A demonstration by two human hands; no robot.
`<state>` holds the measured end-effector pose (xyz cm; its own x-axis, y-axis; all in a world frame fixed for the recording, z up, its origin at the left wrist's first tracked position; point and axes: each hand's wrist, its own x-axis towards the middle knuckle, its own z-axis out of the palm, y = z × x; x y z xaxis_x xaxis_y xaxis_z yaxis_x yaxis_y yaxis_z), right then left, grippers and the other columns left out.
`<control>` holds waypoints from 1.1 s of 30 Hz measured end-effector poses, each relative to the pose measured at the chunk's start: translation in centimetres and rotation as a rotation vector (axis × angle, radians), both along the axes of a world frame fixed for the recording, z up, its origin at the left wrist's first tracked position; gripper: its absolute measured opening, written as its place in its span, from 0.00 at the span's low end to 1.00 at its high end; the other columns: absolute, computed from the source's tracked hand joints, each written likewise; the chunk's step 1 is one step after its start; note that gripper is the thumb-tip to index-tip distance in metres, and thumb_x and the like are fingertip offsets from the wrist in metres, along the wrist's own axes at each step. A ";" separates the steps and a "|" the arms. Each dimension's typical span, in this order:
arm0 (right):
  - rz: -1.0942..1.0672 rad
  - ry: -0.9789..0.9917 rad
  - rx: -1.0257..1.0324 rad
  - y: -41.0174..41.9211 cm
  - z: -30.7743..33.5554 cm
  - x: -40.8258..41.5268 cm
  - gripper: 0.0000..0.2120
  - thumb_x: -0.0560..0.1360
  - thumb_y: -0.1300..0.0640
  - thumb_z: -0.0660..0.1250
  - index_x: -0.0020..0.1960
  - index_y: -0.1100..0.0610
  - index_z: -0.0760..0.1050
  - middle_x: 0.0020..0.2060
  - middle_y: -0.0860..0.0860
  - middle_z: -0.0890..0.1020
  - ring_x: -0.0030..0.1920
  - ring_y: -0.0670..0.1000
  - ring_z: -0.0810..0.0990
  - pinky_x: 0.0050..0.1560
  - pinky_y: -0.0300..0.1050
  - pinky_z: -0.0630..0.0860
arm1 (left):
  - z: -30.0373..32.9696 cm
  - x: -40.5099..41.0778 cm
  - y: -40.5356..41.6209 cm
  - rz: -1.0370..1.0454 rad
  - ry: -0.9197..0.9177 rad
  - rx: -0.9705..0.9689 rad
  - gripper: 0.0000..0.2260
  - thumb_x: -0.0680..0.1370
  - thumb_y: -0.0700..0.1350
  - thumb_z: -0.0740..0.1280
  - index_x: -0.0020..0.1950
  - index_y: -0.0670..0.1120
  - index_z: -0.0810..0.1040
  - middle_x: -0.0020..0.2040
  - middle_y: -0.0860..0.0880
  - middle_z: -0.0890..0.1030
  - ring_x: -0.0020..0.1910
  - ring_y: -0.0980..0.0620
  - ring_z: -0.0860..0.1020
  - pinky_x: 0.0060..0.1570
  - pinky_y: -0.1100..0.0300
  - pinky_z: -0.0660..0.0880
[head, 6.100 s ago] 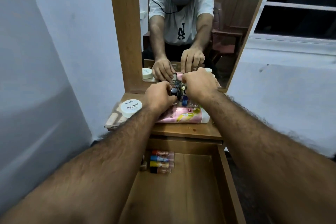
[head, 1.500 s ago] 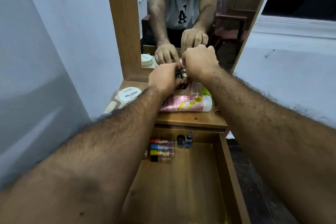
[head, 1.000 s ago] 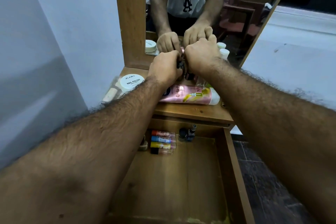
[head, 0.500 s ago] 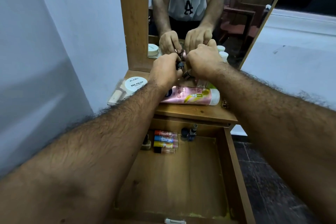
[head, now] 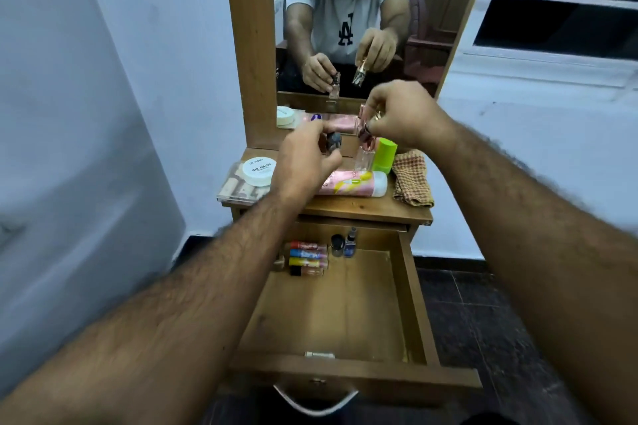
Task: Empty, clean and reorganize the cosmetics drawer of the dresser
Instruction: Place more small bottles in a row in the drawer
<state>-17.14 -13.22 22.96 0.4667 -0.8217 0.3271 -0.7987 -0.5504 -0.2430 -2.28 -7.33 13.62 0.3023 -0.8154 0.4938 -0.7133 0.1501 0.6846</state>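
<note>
Hovering over the dresser top [head: 362, 207], both hands pinch small bottles: left [head: 303, 155], right [head: 400, 114].

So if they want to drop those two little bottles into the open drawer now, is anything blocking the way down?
Nothing visible does. The left hand and right hand each hold a small bottle above the dresser top; the drawer is open, its front floor bare, with only lip balms at the back.
</note>
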 end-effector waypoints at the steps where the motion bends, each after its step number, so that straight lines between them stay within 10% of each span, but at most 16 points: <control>1: -0.012 -0.033 0.064 1.0 -0.9 -0.6 0.09 0.65 0.59 0.79 0.44 0.56 0.82 0.34 0.44 0.77 0.38 0.48 0.76 0.34 0.41 0.67 | -0.8 -0.3 1.1 -0.011 0.010 0.047 0.13 0.73 0.44 0.73 0.57 0.50 0.80 0.52 0.53 0.81 0.50 0.57 0.79 0.53 0.56 0.79; 11: -0.172 -0.038 0.441 8.6 -16.6 -2.9 0.13 0.69 0.64 0.73 0.46 0.50 0.75 0.47 0.50 0.81 0.47 0.51 0.78 0.44 0.44 0.77 | -10.3 -3.5 7.9 -0.003 -0.014 0.517 0.10 0.71 0.45 0.74 0.51 0.50 0.80 0.44 0.52 0.85 0.44 0.52 0.83 0.46 0.54 0.80; 33: -0.323 -0.335 0.573 8.3 -23.3 -2.3 0.09 0.70 0.62 0.75 0.46 0.53 0.77 0.43 0.50 0.83 0.46 0.50 0.81 0.47 0.43 0.77 | -13.0 -4.2 6.4 0.014 -0.117 0.578 0.17 0.75 0.45 0.73 0.63 0.45 0.79 0.56 0.45 0.83 0.57 0.46 0.79 0.55 0.56 0.74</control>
<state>-19.40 -4.95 -0.37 0.1232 -0.9861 -0.1117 -0.7318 -0.0143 -0.6814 -6.44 -0.97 0.58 0.2855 -0.9584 0.0013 -0.7886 -0.2341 0.5687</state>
